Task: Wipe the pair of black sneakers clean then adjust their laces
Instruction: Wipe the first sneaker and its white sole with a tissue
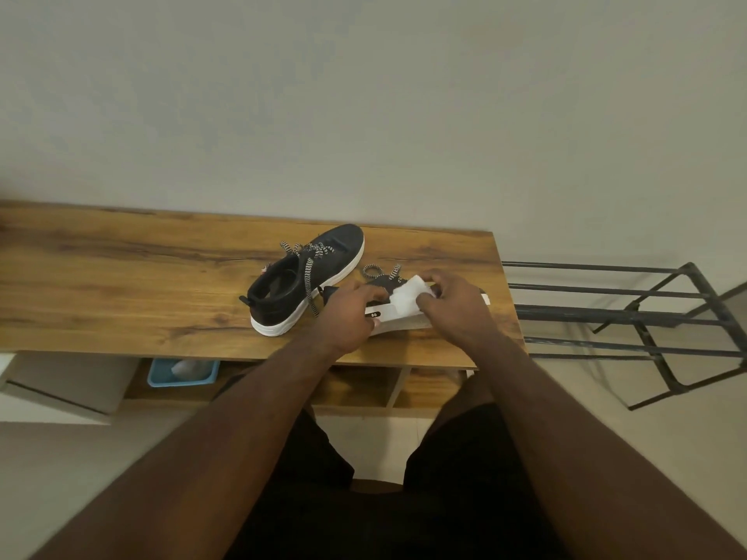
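Wooden table (121,284) against a plain wall, black metal rack (655,317) on the floor just right of it, blue basket (161,375) on the shelf underneath. One black sneaker (307,276) stands upright mid-table, checkered laces loose; the second sneaker (388,313) lies tipped on its side just right of it, mostly hidden by both hands. Left hand (347,313) grips its heel end with curled fingers; right hand (452,305) pinches a white wipe (408,299) against its sole edge.
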